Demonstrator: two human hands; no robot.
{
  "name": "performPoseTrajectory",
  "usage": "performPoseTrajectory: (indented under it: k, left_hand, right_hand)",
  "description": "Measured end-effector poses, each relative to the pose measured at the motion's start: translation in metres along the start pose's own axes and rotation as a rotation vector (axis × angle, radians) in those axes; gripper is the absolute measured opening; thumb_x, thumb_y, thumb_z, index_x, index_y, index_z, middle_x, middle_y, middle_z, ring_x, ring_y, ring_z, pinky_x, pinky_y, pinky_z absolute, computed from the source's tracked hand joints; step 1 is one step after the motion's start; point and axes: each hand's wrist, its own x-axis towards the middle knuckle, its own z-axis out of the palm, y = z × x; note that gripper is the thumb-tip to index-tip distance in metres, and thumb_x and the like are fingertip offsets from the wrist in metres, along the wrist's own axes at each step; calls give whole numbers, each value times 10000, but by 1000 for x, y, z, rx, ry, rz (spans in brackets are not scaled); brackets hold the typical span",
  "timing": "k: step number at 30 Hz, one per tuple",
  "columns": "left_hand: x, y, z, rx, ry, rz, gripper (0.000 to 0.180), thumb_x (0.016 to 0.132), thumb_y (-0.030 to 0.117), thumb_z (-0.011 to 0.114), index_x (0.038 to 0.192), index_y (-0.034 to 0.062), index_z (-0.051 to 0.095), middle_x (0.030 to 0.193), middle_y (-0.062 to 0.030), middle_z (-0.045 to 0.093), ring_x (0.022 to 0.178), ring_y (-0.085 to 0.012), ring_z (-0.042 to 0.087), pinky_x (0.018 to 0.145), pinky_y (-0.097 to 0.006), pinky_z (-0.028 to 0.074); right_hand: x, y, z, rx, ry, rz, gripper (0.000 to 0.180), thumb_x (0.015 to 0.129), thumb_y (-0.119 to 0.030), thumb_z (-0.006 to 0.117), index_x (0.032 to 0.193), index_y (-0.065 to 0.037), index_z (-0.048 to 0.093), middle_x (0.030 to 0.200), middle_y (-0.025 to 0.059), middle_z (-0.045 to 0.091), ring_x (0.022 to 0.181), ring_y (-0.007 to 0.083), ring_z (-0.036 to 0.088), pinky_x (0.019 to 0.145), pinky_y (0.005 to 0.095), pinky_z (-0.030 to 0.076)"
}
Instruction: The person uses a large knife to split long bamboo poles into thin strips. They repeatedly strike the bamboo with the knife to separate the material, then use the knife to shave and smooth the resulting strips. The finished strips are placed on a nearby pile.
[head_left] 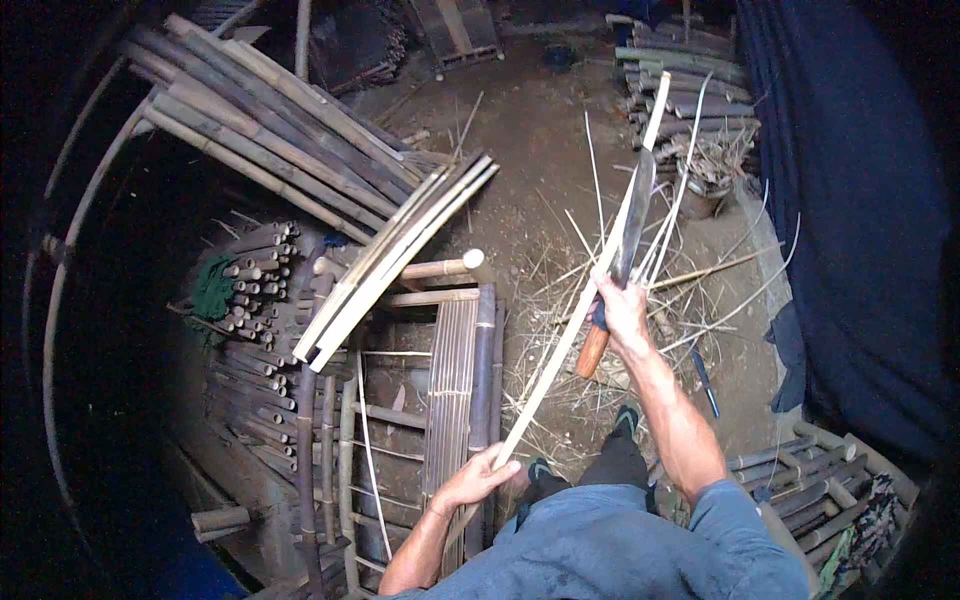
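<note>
Bamboo stacks ring a dirt floor (520, 130) where the left hand (478, 478) clenches a long bamboo strip (560, 345) while the right hand (620, 305) grips a knife (628, 230) mid-split, needing steady downward pressure along the strip.

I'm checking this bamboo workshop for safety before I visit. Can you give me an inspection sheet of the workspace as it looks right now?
Surface: bare dirt floor, strewn with thin slivers.
Job's things: long pale bamboo strip running from the lower hand up past the blade; big knife with a wooden handle.
Clutter: loose bamboo shavings; a small dark tool on the floor.
Hands: left hand grips the strip's lower part; right hand grips the knife against the strip.
Cables: nothing seen.
Surroundings: split slats on a bamboo frame, stacked poles, cut culm bundle, dark cloth.
</note>
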Motion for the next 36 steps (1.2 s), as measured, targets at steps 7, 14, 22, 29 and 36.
performPoseTrajectory:
  k: [7, 14, 22, 29, 36]
  left_hand:
    - [-44, -2, -17, -253, 225, 150, 351, 988, 217, 537, 1235, -29, 575, 879, -60, 631, 674, -120, 622, 603, -253, 544]
    - [-55, 37, -37, -31, 572, 321, 324, 979, 310, 542, 877, 22, 650, 618, 31, 526, 518, -46, 427, 458, -220, 336]
    - [-107, 41, -4, 222, 742, 319, 223, 948, 174, 544, 968, -26, 643, 647, -101, 575, 593, -133, 545, 541, -315, 441]
    - [-136, 7, 18, 355, 761, 434, 227, 909, 96, 572, 1081, -40, 631, 817, -189, 640, 690, -291, 647, 621, -360, 503]
    - [-162, -40, 35, 488, 731, 463, 236, 898, 90, 584, 1082, -51, 628, 730, -144, 633, 611, -221, 630, 575, -327, 491]
  right_hand:
    - [-84, -52, 53, -1081, -93, -874, 403, 868, -347, 663, 1090, -14, 621, 851, 166, 661, 755, 325, 637, 692, 414, 499]
    - [-182, 2, 83, -1289, -443, -930, 437, 819, -466, 680, 923, -54, 576, 746, 130, 587, 661, 304, 617, 596, 428, 502]
    - [-141, -38, 99, -1276, -391, -785, 481, 917, -537, 535, 920, -56, 550, 709, 162, 634, 628, 305, 662, 552, 429, 528]
    - [-82, -83, 75, -1271, -373, -924, 425, 899, -502, 585, 906, -78, 559, 663, 177, 620, 616, 351, 657, 553, 456, 516]
    - [17, -148, 39, -1372, -13, -811, 494, 910, -570, 513, 920, -80, 576, 685, 211, 647, 655, 429, 652, 564, 503, 513]
